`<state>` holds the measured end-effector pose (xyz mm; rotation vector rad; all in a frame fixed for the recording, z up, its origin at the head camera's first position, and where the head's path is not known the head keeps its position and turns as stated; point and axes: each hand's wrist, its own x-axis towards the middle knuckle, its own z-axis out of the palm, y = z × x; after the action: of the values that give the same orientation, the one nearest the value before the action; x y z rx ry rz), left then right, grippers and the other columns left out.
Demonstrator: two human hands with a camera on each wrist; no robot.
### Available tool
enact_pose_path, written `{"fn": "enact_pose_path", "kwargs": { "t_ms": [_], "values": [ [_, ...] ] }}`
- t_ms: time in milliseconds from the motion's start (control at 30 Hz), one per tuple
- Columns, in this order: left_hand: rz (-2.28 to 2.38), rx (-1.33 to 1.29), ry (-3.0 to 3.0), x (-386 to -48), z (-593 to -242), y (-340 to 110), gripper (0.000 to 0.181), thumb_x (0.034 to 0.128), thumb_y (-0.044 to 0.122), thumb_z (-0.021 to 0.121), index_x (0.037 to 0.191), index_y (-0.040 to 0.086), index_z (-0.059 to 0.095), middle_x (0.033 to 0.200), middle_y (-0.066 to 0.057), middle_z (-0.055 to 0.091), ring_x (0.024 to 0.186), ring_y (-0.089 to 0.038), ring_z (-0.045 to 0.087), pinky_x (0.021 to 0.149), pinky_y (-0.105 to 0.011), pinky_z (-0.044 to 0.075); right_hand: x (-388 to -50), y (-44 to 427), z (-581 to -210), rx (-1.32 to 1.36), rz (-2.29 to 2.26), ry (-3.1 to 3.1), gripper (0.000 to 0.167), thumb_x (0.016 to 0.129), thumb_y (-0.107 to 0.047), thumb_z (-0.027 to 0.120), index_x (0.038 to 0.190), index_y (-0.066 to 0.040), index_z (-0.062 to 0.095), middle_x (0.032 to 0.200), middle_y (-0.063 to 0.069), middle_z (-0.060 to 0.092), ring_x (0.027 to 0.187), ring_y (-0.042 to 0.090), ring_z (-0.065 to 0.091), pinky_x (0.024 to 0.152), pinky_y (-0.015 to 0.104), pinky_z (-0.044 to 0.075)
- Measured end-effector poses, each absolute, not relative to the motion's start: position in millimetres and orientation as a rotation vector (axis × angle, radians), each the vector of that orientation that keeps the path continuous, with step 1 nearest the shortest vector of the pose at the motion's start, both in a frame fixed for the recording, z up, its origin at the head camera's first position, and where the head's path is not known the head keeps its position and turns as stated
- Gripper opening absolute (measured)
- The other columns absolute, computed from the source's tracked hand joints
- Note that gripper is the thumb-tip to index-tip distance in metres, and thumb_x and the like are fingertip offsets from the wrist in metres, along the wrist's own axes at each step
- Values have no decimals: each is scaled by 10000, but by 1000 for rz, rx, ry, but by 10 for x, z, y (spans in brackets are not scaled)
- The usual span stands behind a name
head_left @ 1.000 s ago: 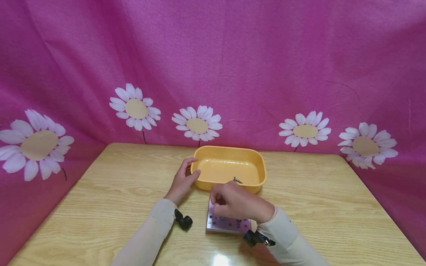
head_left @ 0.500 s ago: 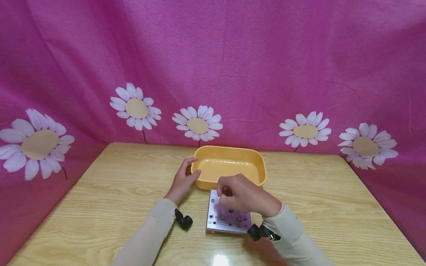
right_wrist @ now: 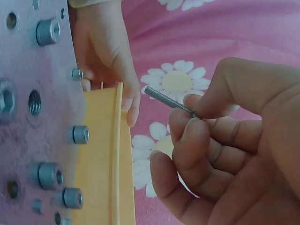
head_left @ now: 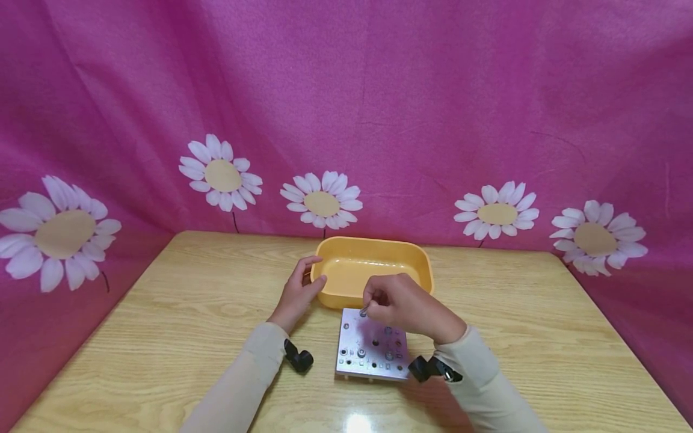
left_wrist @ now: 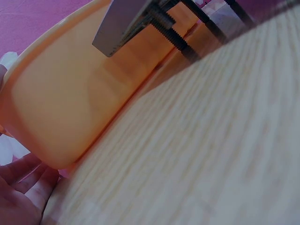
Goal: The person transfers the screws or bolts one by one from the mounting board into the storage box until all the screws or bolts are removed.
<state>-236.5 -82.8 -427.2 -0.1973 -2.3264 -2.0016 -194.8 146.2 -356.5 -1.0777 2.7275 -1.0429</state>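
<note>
My left hand (head_left: pixel 296 294) grips the left end of a yellow plastic basin (head_left: pixel 373 242), its thumb at the rim. In the right wrist view, my right hand (right_wrist: pixel 234 136) pinches a threaded metal screw (right_wrist: pixel 164 99) between thumb and fingers, with its threaded end sticking out. That hand hovers above the far part of a metal plate (head_left: pixel 352 337) in the head view. Socket-head screws (right_wrist: pixel 49 176) and open threaded holes (right_wrist: pixel 34 102) show on the plate's face. Beneath it, several threaded shanks (left_wrist: pixel 173 37) stick out in the left wrist view.
The plate lies just in front of the basin on a wood-grain table (head_left: pixel 216 282). A pink curtain (head_left: pixel 406 108) with daisies hangs behind and at both sides. My right hand hides part of the basin's near wall.
My right hand has moved away from me and to the right, uncovering more of the plate. The screw in its fingers now shows. My left hand stays on the basin.
</note>
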Motion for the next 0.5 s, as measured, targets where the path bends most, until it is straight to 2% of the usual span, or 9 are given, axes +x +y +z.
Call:
{"fn": "enact_pose_path", "kwargs": {
  "t_ms": [233,500],
  "values": [
    [-2001,-197,-2321,-2372,-4273,-826,437,929,108,606,1347,80,480,1330,-156,488,1211,-288,490,1032,-387,403,-1999,1530,-3564,-1007,-1091,2760,127,796,-35,611,771,-160,600,687,-72,573,607,70,502,501,207,419],
    [-1988,-177,-2328,-2369,-4267,-822,429,928,119,609,1338,86,487,1340,-150,479,1230,-287,469,1081,-396,354,-2069,1600,-3589,-920,-1127,2734,69,813,-35,584,840,-93,610,707,-24,577,624,117,516,508,243,450]
  ]
}}
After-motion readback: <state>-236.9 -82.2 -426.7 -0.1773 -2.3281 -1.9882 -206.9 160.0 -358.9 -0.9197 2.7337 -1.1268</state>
